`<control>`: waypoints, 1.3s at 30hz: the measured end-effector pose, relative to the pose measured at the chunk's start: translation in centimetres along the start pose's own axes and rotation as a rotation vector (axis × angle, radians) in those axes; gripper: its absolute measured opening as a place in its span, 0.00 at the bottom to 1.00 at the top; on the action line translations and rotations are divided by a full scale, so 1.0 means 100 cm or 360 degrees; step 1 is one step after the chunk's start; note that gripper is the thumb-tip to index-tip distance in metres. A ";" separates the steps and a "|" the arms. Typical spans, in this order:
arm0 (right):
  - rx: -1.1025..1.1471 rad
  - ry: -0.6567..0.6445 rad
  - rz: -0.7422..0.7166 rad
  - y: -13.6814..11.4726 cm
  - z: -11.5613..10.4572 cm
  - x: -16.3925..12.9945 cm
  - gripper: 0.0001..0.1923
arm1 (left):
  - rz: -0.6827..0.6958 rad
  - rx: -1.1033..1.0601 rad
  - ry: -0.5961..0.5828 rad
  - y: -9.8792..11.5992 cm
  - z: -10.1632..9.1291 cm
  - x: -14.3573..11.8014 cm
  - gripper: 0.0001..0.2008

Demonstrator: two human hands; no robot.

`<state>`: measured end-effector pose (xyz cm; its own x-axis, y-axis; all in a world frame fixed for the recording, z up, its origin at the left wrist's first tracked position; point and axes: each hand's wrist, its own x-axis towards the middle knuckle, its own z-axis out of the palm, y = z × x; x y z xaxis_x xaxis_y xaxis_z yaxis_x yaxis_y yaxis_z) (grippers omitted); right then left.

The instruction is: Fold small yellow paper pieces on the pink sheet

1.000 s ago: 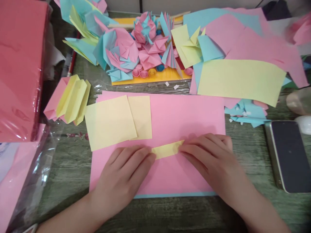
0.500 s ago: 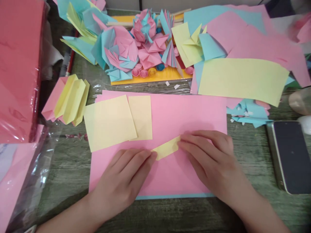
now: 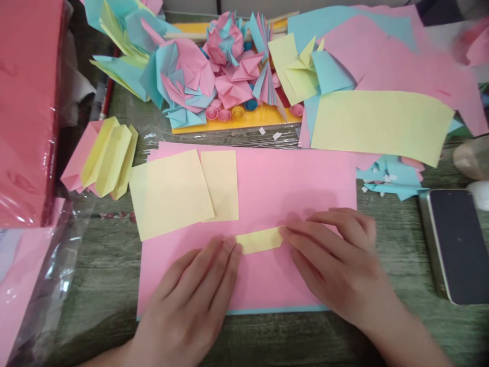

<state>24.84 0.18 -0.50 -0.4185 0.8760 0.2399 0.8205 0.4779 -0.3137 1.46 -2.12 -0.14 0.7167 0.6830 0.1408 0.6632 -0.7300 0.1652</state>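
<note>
A narrow folded strip of yellow paper (image 3: 260, 240) lies across the pink paper stack (image 3: 301, 188), between my two hands. My left hand (image 3: 194, 290) has its fingertips closed on the strip's left end. At the right end, my right hand (image 3: 340, 255) pinches the strip between thumb and fingers. Just above my left hand rest a yellow paper sheet (image 3: 171, 193) and a smaller yellow paper piece (image 3: 220, 186), partly overlapped by it. The strip's two ends are hidden under my fingers.
Folded paper flowers (image 3: 229, 66) crowd the back. A curved yellow sheet (image 3: 382, 122) lies on pink and blue paper at back right. A phone (image 3: 456, 244) stands at right. Pleated paper (image 3: 109, 160) and a red plastic-wrapped pack (image 3: 26, 112) are at left.
The yellow strip has turned nearly level, its right end coming lower. My left hand has shifted slightly toward me, and my right hand slightly right and down. Both stay on the strip.
</note>
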 end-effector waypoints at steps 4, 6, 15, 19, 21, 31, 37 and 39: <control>0.0188 -0.0046 0.0129 0.004 -0.003 0.003 0.08 | -0.0146 -0.0010 0.0080 -0.002 0.001 0.003 0.15; 0.0257 -0.0100 0.0120 0.008 -0.005 0.003 0.08 | -0.0152 -0.0123 0.0153 -0.009 0.004 0.003 0.14; 0.0160 -0.0148 -0.0056 0.014 -0.007 0.000 0.14 | 0.0169 -0.0123 0.0144 -0.021 0.006 0.008 0.16; 0.0228 -0.0162 -0.0061 0.016 -0.006 0.001 0.13 | 0.0175 -0.0145 0.0168 -0.020 0.009 0.007 0.16; 0.0238 -0.0156 -0.0048 0.017 -0.005 0.001 0.13 | 0.0165 -0.0149 0.0187 -0.021 0.011 0.007 0.15; 0.0153 -0.0123 -0.0065 0.012 -0.002 0.001 0.11 | 0.0153 -0.0072 0.0270 -0.023 0.011 0.012 0.13; 0.0101 -0.0099 -0.0094 0.005 -0.001 0.001 0.07 | 0.0096 -0.0163 0.0299 -0.023 0.012 0.014 0.12; 0.0104 -0.0119 -0.0108 0.004 -0.001 0.001 0.07 | 0.0089 -0.0153 0.0288 -0.022 0.013 0.013 0.12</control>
<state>25.22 0.44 -0.52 -0.5022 0.8427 0.1939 0.7631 0.5374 -0.3591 1.20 0.35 -1.60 0.6957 0.6410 0.3243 0.5935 -0.7672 0.2432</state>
